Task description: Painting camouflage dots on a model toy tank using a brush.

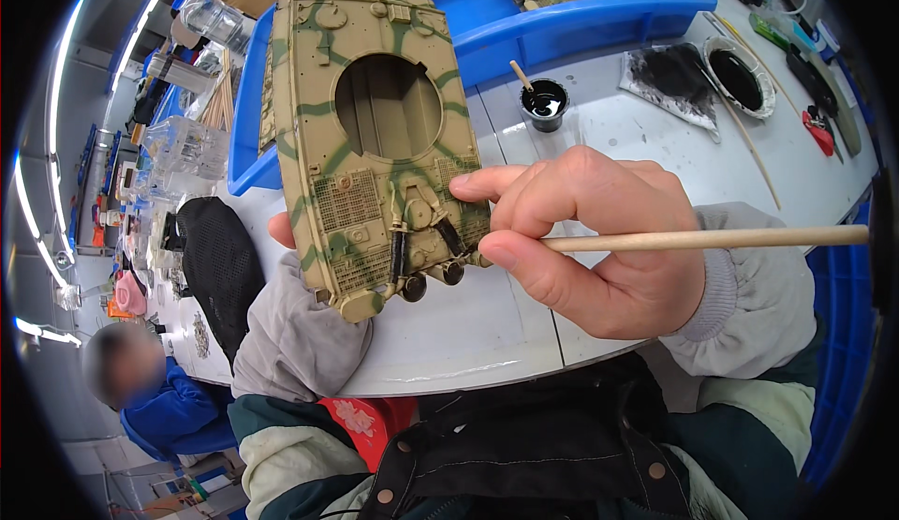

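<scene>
Your right hand (604,239) pinches wooden stick (721,239); left hand (281,230) mostly hidden behind tank hull (375,173), upper left-center, can't tell grip. Hull looks light, stiff imo; hold side edges (288,99), spare fragile-looking exhausts (412,287).

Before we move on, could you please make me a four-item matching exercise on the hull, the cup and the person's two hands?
Column one:
1. hull
2. right hand
3. cup
4. left hand

Column two:
A. holds black liquid
B. mostly hidden
C. tan with green camouflage bands
D. grips a wooden stick

Right pairs: 1-C, 2-D, 3-A, 4-B.
</scene>
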{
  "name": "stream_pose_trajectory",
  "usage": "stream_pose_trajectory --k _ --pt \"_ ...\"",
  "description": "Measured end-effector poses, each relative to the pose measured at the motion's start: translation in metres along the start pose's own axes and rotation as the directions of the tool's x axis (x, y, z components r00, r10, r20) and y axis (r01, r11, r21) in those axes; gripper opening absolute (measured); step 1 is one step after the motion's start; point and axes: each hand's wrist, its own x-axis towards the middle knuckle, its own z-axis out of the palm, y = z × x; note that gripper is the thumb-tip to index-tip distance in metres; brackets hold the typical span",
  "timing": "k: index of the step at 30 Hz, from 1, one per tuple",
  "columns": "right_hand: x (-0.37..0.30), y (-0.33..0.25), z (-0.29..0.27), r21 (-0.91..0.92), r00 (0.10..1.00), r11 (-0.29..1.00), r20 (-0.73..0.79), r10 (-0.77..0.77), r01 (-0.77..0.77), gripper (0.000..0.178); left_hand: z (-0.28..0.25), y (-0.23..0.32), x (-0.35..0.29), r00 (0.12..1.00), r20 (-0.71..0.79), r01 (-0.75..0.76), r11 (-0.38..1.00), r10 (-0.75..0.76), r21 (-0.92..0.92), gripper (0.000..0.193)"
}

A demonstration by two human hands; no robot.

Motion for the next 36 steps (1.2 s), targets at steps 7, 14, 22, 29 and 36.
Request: stream_pose_trajectory --k 7,14,22,29,36 --pt "0.003 0.004 -0.006 0.097 0.999 0.995 0.025 0.028 -0.030 0.008 0.000 0.001 -0.003 1.000 -0.015 0.022 1.000 -0.022 -0.001 0.078" --pt "0.012 0.011 -0.025 0.234 0.974 0.960 -0.125 0.187 -0.154 0.010 0.003 0.000 0.003 0.998 -0.021 0.063 0.998 -0.063 -0.009 0.075" --pt "0.018 0.017 -0.022 0.269 0.956 0.948 -0.186 0.227 -0.173 0.011 0.008 0.002 0.016 0.982 -0.153 0.104 0.993 -0.110 -0.049 0.064" --pt "0.015 0.025 -0.025 0.313 0.875 0.907 -0.303 0.378 -0.283 0.013 -0.015 0.006 0.029 0.959 -0.208 0.218 0.970 -0.193 0.104 0.057" --pt "0.025 0.052 -0.037 0.063 0.826 0.878 -0.312 0.469 -0.475 0.023 -0.055 0.019 0.012 0.964 -0.222 0.184 0.970 -0.146 0.161 0.049"
